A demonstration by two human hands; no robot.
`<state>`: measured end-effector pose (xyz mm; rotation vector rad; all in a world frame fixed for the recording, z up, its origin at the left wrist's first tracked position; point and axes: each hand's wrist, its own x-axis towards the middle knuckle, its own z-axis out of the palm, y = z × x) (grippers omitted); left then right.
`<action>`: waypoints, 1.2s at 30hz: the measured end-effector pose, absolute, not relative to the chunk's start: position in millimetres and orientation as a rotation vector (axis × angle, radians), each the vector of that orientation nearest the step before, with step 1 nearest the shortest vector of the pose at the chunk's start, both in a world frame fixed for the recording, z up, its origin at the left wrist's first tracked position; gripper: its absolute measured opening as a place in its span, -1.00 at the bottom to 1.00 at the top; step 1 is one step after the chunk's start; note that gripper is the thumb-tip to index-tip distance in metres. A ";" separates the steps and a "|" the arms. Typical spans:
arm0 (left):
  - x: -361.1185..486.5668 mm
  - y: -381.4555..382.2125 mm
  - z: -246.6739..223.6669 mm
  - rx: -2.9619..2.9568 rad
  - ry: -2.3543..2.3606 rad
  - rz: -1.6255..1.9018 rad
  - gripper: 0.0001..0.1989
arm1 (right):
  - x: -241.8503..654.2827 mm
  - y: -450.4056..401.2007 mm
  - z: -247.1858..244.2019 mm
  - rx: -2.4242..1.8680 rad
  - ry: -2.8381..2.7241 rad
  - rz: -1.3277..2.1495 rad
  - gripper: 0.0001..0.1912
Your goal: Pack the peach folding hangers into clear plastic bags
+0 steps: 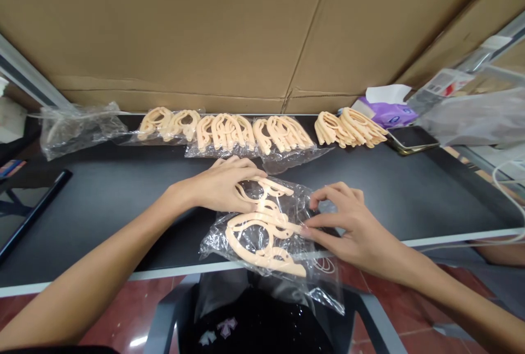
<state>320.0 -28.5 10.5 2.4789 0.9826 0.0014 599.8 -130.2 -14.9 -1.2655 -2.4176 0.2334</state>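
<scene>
Main item: clear plastic bag with cream hanger-like pieces, lying at the near edge of the black table, its lower part hanging over the edge. Pieces have big curved loops; two lie roughly one above the other, more parts between them. Left hand is palm down on the upper piece, fingers bent over its far side, thumb nearer the body; can't tell if it's gripping or just pressing. Right hand has thumb and forefinger pinched on the tip of a middle piece, other fingers curled loosely; can't tell whether film is caught in the pinch too. Thin white loops show by the bag's right side, just below the table edge. Back of table, left to right: crumpled clear plastic, three bagged sets of the same cream parts, then a stack that looks unbagged. Right of that: purple tissue pack, tissue sticking up, and a dark-screened phone just in front. Cardboard walls the back. White cord hangs at far right; red tiled floor below.
</scene>
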 end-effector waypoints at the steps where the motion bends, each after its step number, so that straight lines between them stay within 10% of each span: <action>1: 319.8 -28.5 9.8 2.480 0.982 0.005 -0.32 | 599.2 -131.2 -16.2 -1.267 -2.431 0.222 -0.79; 15: 316.9 -31.5 4.6 2.492 0.916 0.007 -0.20 | 562.5 -125.0 -19.2 -1.449 -2.218 0.085 -0.66; 23: 314.7 -28.9 4.5 2.501 0.928 -0.011 -0.21 | 627.3 -79.1 20.4 -1.389 -2.072 0.574 -0.73; 29: 316.7 -29.0 5.1 2.487 0.935 -0.007 -0.22 | 679.5 -4.1 -0.6 -2.024 -1.758 -0.249 -0.55; 36: 316.4 -28.2 4.2 2.469 0.946 -0.022 -0.18 | 677.4 5.9 -30.5 -2.228 -1.628 -0.347 -0.28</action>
